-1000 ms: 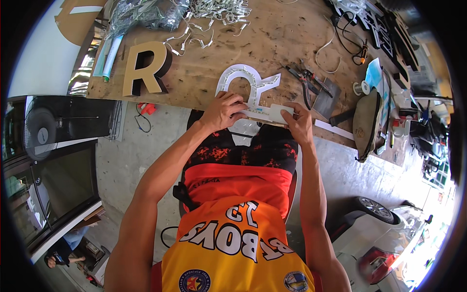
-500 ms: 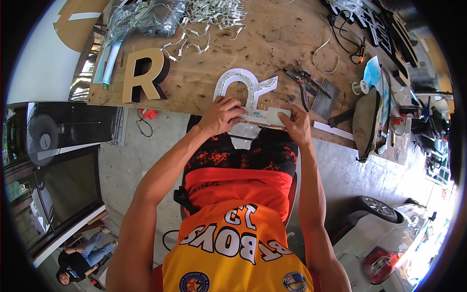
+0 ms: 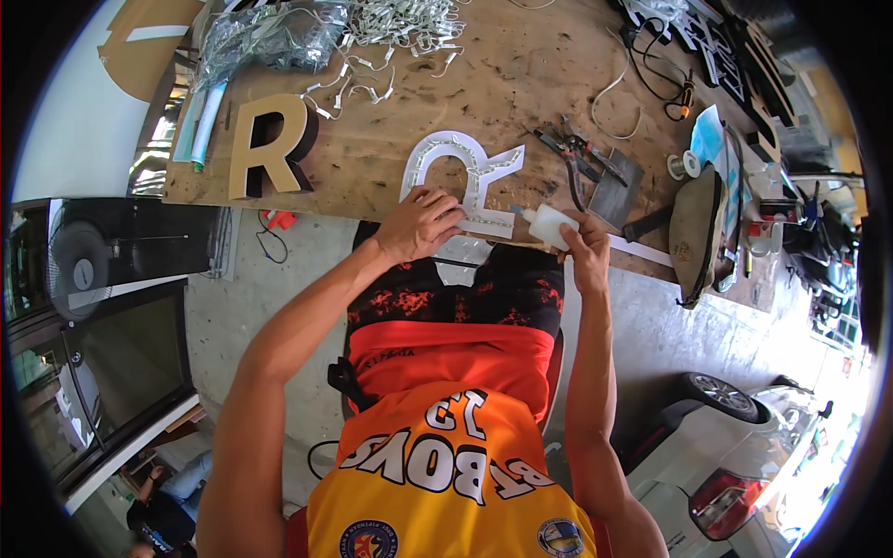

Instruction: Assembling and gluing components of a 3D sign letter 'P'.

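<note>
A white letter R panel (image 3: 476,172), lined with a chain of small LED modules, lies at the near edge of the wooden table. My left hand (image 3: 420,226) rests on its lower left leg with fingers curled and pressed together, gripping that part. To the right of the panel, my right hand (image 3: 586,251) pinches a small white squeeze bottle (image 3: 553,226) between thumb and fingers. The bottle's thin bluish tip points left toward the panel's end, a little apart from it.
On the table (image 3: 372,149) stand a tan letter R with dark sides (image 3: 270,149) and a heap of white LED modules (image 3: 405,23). Pliers (image 3: 577,163), a grey plate (image 3: 617,191), a solder spool (image 3: 684,166) and a khaki cap (image 3: 698,237) lie to the right.
My right hand has drawn the bottle to the right, off the panel's end, and its tip now shows. My left hand stays on the panel.
</note>
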Motion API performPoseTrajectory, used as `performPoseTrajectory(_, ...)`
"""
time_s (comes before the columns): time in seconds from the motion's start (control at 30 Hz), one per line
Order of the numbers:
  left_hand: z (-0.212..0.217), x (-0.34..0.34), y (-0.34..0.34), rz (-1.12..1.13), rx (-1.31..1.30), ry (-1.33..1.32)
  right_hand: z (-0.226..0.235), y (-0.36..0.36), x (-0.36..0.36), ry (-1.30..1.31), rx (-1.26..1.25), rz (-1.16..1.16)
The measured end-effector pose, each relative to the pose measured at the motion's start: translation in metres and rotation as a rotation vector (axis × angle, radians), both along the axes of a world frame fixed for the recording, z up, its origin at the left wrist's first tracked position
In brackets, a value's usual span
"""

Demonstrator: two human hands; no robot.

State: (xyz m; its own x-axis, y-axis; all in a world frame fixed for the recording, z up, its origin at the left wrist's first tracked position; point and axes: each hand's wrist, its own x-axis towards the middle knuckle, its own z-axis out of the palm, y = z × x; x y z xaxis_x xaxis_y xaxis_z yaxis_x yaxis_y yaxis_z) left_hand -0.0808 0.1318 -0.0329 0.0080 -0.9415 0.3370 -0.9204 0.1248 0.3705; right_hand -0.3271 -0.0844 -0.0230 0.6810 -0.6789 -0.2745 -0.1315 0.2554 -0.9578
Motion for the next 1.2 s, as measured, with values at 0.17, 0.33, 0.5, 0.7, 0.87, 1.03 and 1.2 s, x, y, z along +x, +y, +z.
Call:
performPoseTrajectory(0.17, 0.004, 0.011, -0.004, -0.130, 0.028, -0.078, -0.015, 0.001, -0.006, -0.115, 0.035, -0.099)
performPoseTrajectory(0.33, 0.001, 0.004, -0.002, -0.128, 0.063, -0.131, -0.017, -0.001, -0.008, -0.083, 0.070, -0.041)
performPoseTrajectory(0.5, 0.004, -0.011, -0.005, 0.000, 0.055, -0.128, -0.009, -0.008, 0.000, 0.082, -0.054, 0.059)
performPoseTrajectory(0.7, 0.013, -0.032, -0.020, 0.293, 0.104, -0.019, -0.006, -0.011, 0.012, 0.134, -0.019, 0.084)
performPoseTrajectory(0.87, 0.017, -0.035, -0.030, 0.401, 0.184, 0.023, -0.007, -0.017, 0.015, 0.174, -0.071, 0.141)
performPoseTrajectory(1.03, 0.019, -0.035, -0.039, 0.440, 0.249, 0.056, -0.008, -0.022, 0.019, 0.223, -0.118, 0.192)
performPoseTrajectory(1.2, 0.020, -0.037, -0.041, 0.465, 0.277, 0.063, -0.005, -0.023, 0.020, 0.230, -0.115, 0.206)
